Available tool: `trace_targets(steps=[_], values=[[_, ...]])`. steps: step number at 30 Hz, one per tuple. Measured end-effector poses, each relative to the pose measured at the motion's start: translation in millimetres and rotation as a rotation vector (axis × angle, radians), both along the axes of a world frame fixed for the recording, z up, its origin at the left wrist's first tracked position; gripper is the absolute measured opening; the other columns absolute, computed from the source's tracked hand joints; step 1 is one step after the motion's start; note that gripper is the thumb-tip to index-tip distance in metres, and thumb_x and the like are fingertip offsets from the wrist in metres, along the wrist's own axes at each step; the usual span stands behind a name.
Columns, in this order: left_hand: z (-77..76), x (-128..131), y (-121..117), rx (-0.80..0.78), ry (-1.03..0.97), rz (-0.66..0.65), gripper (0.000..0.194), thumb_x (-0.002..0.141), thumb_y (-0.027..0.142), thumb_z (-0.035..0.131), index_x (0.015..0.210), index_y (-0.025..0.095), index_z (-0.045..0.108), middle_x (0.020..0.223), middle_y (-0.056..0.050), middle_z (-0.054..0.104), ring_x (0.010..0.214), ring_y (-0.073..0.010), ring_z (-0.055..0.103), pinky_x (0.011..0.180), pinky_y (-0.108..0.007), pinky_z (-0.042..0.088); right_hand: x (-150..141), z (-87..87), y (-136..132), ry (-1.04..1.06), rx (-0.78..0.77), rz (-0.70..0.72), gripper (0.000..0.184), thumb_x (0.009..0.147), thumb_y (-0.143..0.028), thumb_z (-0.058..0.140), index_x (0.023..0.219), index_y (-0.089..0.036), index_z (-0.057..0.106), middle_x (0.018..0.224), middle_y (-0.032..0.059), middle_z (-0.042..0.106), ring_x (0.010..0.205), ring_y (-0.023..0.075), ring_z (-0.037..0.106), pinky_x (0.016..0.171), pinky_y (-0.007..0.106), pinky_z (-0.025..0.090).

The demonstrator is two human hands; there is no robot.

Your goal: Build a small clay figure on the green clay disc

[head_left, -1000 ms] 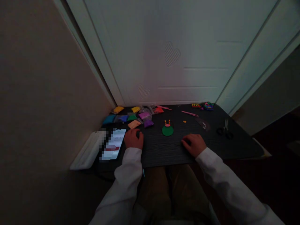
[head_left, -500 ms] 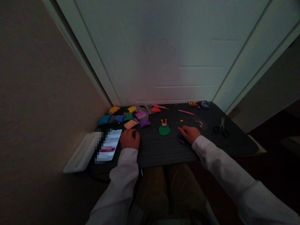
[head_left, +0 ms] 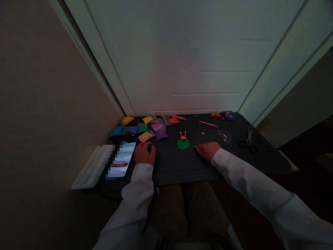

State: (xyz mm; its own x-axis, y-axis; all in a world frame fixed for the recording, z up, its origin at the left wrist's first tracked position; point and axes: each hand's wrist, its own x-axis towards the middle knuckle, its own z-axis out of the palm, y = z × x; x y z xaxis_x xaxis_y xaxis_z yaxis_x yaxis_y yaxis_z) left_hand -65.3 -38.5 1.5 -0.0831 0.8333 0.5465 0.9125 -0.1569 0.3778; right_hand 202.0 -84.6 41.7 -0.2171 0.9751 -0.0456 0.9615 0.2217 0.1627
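Note:
My left hand (head_left: 145,153) rests on the dark table with its fingers curled under, beside the lit phone (head_left: 122,161); nothing shows in it. My right hand (head_left: 208,151) lies low on the table, fingers stretched to the left and close to the surface. It covers the spot where a small purple clay piece lay, and that piece is hidden now. Left of its fingertips sits a flat green clay disc (head_left: 183,144) with a pink piece (head_left: 183,137) at its far edge, bearing two upright orange stalks. A small orange bit (head_left: 202,133) lies farther back.
Several bags of coloured clay, among them a purple bag (head_left: 161,135) and a peach bag (head_left: 145,136), lie at the back left. Pink tools, including one (head_left: 208,124), and scissors (head_left: 249,141) lie to the right. A white case (head_left: 92,168) stands left of the phone.
My right hand has moved slightly left and down over the purple clay piece, which was visible before. My left hand stays in place. The view has shifted a little.

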Motion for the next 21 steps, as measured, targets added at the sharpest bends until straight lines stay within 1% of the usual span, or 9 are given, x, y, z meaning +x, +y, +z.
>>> trace_targets(steps=[3,7,12,13,16,17,21], values=[[-0.3,0,0,0.002,-0.01,-0.007,0.02,0.066,0.029,0.046,0.078,0.016,0.056,0.083,-0.008,0.055,0.086,-0.0217,0.047,0.078,-0.035,0.036,1,0.0,1,-0.002,-0.003,-0.023,0.053,0.082,-0.046,0.014,0.076,-0.018,0.059,0.07,0.0088,0.063,0.068,0.019,0.059,0.06,0.029,0.038],[-2.0,0,1,0.017,-0.023,-0.022,0.02,0.066,0.028,0.046,0.078,0.016,0.056,0.083,-0.008,0.055,0.086,-0.0214,0.048,0.079,-0.035,0.036,-3,-1.3,-5,0.02,-0.028,0.072,0.051,0.082,-0.046,0.015,0.075,-0.02,0.059,0.072,0.0065,0.064,0.07,0.0174,0.059,0.065,0.03,0.038],[-3.1,0,2,0.034,-0.019,-0.004,0.02,0.067,0.029,0.045,0.078,0.017,0.056,0.082,-0.008,0.055,0.084,-0.0212,0.048,0.077,-0.034,0.037,-4,-1.3,-7,-0.006,-0.025,-0.009,0.051,0.082,-0.044,0.014,0.077,-0.019,0.058,0.072,0.0097,0.063,0.068,0.0202,0.059,0.06,0.031,0.038],[-3.0,0,2,0.032,-0.013,-0.006,0.02,0.067,0.029,0.045,0.078,0.016,0.056,0.082,-0.008,0.055,0.084,-0.0211,0.048,0.077,-0.034,0.037,-5,-2.0,-8,-0.002,-0.026,0.01,0.051,0.082,-0.044,0.014,0.076,-0.019,0.058,0.071,0.0096,0.063,0.068,0.0202,0.059,0.06,0.032,0.038],[-2.3,0,1,0.024,0.004,-0.028,0.02,0.067,0.028,0.045,0.078,0.016,0.056,0.081,-0.008,0.055,0.083,-0.0208,0.048,0.077,-0.033,0.037,-9,-4.0,-12,0.03,-0.03,0.134,0.05,0.082,-0.043,0.014,0.074,-0.02,0.058,0.07,0.0067,0.063,0.068,0.0186,0.059,0.064,0.032,0.038],[-2.0,0,1,0.022,0.008,-0.032,0.02,0.067,0.028,0.044,0.078,0.016,0.055,0.081,-0.008,0.055,0.083,-0.0207,0.048,0.077,-0.033,0.037,-10,-4.0,-11,0.032,-0.031,0.135,0.05,0.082,-0.043,0.014,0.074,-0.02,0.058,0.07,0.0064,0.063,0.067,0.0185,0.059,0.064,0.032,0.038],[-1.0,1,0,0.022,-0.01,-0.016,0.02,0.067,0.028,0.044,0.078,0.016,0.055,0.081,-0.008,0.055,0.084,-0.0206,0.048,0.077,-0.033,0.037,-8,-1.2,-7,0.0,-0.026,0.012,0.047,0.082,-0.043,0.017,0.077,-0.02,0.057,0.071,0.0078,0.063,0.066,0.02,0.059,0.056,0.03,0.039]])
